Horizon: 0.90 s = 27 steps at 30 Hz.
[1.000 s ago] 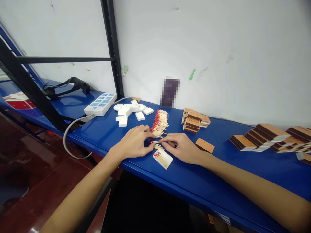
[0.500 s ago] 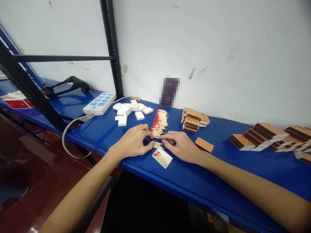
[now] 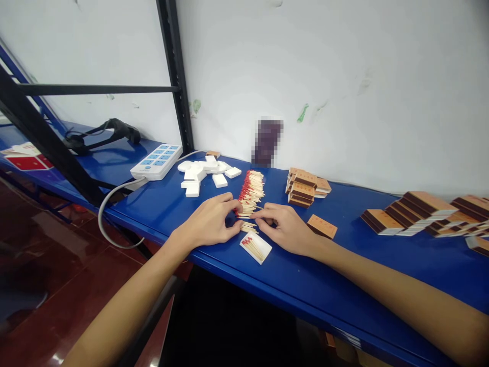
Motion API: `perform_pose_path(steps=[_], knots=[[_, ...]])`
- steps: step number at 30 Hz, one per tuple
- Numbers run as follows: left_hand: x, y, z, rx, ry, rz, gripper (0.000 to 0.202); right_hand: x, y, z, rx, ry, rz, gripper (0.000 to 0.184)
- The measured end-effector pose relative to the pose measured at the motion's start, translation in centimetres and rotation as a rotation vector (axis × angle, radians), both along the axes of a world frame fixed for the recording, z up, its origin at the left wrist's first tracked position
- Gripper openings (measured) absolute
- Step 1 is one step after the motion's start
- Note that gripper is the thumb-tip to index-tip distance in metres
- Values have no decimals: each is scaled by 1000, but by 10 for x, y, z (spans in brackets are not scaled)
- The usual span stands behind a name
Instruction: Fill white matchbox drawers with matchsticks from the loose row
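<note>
On the blue table [image 3: 298, 285] a long row of red-tipped matches [image 3: 252, 193] lies spread in front of me. My left hand [image 3: 212, 219] is at the red-tipped side, its index finger touching the near end of the row and its thumb by a small separate group of matches [image 3: 249, 227]. Across from it, my right hand [image 3: 284, 227] reaches its index fingertip to the plain ends, the thumb held apart below. Both hands have a gap between thumb and index finger. Just nearer lies a white matchbox tray [image 3: 265, 248] with several matches in it.
Several white trays [image 3: 194, 173] lie heaped behind my left hand, beside a power strip [image 3: 157, 162]. Brown matchboxes are stacked behind my right hand [image 3: 303, 186] and farther right [image 3: 420, 209]. One matchbox [image 3: 322, 226] lies near my right wrist. A black rack post [image 3: 178, 76] rises at left.
Both hands stay at the near end of the match row, with only slight finger movement. The view has shifted a little.
</note>
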<state>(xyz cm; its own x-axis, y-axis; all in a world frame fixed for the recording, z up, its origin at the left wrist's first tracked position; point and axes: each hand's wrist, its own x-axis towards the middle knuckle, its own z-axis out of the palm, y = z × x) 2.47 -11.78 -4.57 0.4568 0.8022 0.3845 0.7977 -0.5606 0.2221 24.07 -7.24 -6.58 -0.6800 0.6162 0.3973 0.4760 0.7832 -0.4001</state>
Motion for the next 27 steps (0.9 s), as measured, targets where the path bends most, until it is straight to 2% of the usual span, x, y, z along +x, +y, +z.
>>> perform_pose_path(steps=[27], knots=[[1, -1, 1, 6, 45, 11, 27, 0, 1, 0, -7, -8, -12, 24]])
